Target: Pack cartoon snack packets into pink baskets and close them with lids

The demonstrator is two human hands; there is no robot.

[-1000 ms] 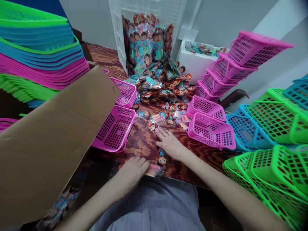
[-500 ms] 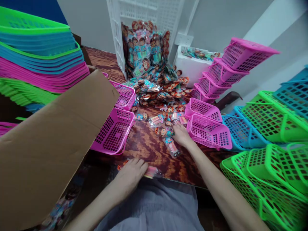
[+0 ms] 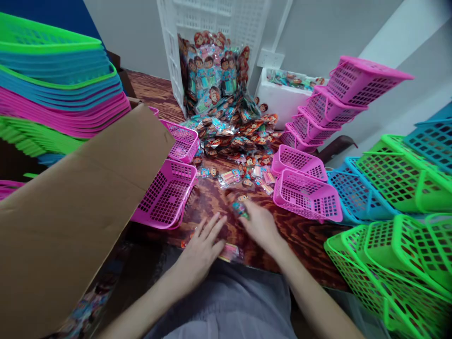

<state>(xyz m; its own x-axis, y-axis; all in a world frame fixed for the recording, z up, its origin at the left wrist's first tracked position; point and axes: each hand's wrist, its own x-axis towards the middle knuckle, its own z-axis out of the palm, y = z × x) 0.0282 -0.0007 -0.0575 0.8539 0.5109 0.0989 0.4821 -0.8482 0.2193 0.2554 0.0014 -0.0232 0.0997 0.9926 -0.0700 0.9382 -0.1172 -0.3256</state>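
Head view: right hand, between pink baskets, grips a blurred packet; left hand spreads over striped packet.

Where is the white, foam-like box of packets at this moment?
In the head view, the white, foam-like box stands at the back, right of centre, between the white plastic crate and the stacked pink plastic baskets.

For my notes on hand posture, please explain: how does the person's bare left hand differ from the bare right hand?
Pose: the bare left hand has its fingers stretched out, while the bare right hand has its fingers curled. Contact: the left hand covers part of a clear packet of pink and yellow sticks; the right hand holds blurred, cartoon-printed packaging. Both are over the brown wood-grain table.
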